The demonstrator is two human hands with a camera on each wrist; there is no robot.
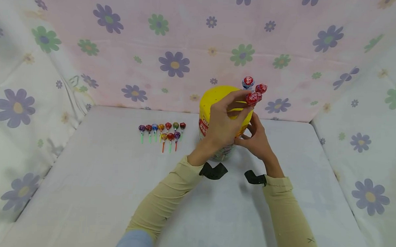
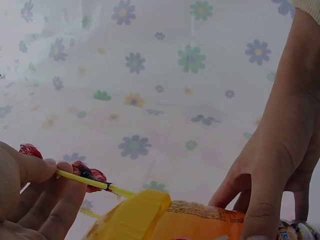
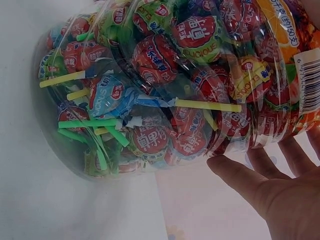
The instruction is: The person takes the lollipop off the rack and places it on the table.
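A clear jar [image 3: 165, 95] full of wrapped lollipops stands on the table, with a yellow lid [image 1: 215, 95] on top. My left hand [image 1: 222, 120] is at the lid's right side and pinches a red-wrapped lollipop [image 1: 252, 99]. Beside it, another red lollipop [image 1: 261, 88] and a blue-and-red one [image 1: 248, 81] stand out at the lid. Yellow lollipop sticks [image 2: 82, 179] show between the left fingers and the lid edge; where some end is hidden. My right hand [image 1: 257, 140] holds the jar's right side, fingers and thumb spread against it.
Left of the jar, several lollipops [image 1: 168, 126] lie in two rows on the white table [image 1: 100, 192], sticks toward me. Flower-patterned cloth [image 1: 175, 35] forms the back and side walls. Black straps [image 1: 214, 171] hang at both wrists.
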